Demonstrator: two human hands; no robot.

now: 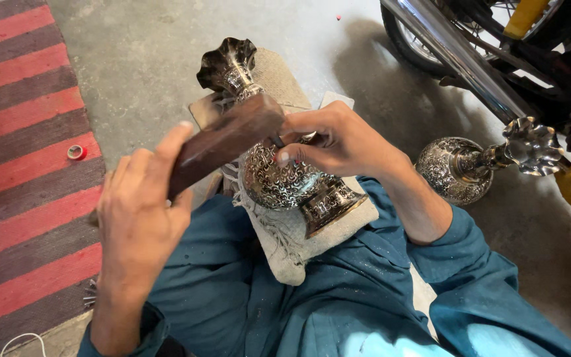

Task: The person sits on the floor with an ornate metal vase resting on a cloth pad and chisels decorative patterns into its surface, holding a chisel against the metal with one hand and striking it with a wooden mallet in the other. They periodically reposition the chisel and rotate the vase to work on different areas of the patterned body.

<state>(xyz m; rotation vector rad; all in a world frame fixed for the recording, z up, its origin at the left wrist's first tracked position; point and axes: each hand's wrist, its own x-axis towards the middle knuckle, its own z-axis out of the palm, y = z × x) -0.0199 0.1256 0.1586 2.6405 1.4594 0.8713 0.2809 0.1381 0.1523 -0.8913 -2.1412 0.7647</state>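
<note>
An engraved metal vase [279,177] with a fluted mouth lies on its side on a frayed cloth pad [292,244] across my lap. My left hand [141,211] grips a dark wooden mallet [229,140], whose head hovers over the vase's neck. My right hand [346,142] pinches a small metal chisel [277,141], its tip resting against the vase's round body just under the mallet head.
A second engraved vase [462,168] lies on the concrete floor to the right, beside a motorcycle [497,59] with a chrome exhaust pipe. A red and brown striped rug [21,132] covers the left side, with a small ring [75,152] on it.
</note>
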